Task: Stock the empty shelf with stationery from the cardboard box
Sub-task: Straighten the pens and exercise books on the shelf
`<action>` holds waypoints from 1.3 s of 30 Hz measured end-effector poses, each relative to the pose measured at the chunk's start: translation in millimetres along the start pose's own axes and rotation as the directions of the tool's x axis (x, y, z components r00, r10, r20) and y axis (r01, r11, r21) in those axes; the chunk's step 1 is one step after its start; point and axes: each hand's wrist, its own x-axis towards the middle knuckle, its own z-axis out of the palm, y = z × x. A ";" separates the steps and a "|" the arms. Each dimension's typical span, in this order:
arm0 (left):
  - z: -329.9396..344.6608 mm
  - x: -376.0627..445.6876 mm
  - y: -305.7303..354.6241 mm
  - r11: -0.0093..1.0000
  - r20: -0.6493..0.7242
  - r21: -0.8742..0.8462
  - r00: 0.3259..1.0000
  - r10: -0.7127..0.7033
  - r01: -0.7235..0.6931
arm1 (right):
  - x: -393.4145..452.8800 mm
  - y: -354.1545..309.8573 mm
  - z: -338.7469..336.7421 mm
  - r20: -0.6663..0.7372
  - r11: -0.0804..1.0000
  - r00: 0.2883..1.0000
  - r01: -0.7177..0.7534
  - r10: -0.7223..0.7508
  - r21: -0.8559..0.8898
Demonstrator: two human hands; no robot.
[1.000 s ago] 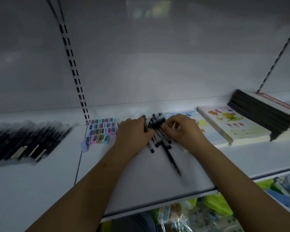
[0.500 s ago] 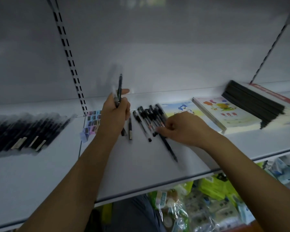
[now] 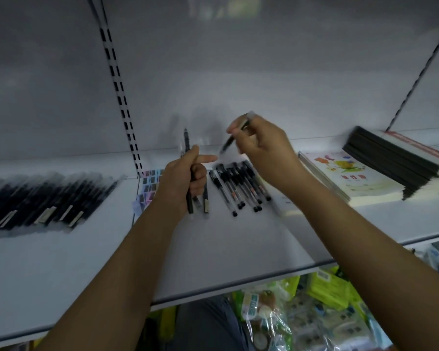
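They are sorting pens on the shelf [image 3: 238, 239]: the left hand [image 3: 183, 178] grips upright pens [image 3: 187, 148], the right hand [image 3: 261, 145] pinches one pen [image 3: 230, 141] above the laid row [image 3: 238, 186], probably to be set down alongside.

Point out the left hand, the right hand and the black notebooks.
left hand [image 3: 180, 183], head view, back of the hand.
right hand [image 3: 266, 150], head view, back of the hand.
black notebooks [image 3: 390, 160], head view, stacked edges.
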 end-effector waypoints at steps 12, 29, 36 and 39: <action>-29.8 -5.8 32.2 0.928 -0.329 -0.246 0.925 0.192 -0.280 | -23.1 30.5 41.6 0.230 0.982 0.972 0.080 -0.040 -0.169; -34.0 -20.8 15.8 0.961 -0.341 -0.041 0.908 0.244 -0.273 | 17.8 24.2 104.1 0.376 0.809 0.856 -0.080 0.354 -0.582; -31.9 -20.7 14.0 0.947 -0.268 0.032 0.910 0.315 -0.319 | 22.3 16.0 101.9 0.484 0.765 0.785 0.021 0.386 -0.644; -31.7 -18.7 11.4 0.937 -0.266 0.093 0.899 0.348 -0.336 | 18.5 24.1 93.2 0.400 0.796 0.838 -0.065 0.371 -0.602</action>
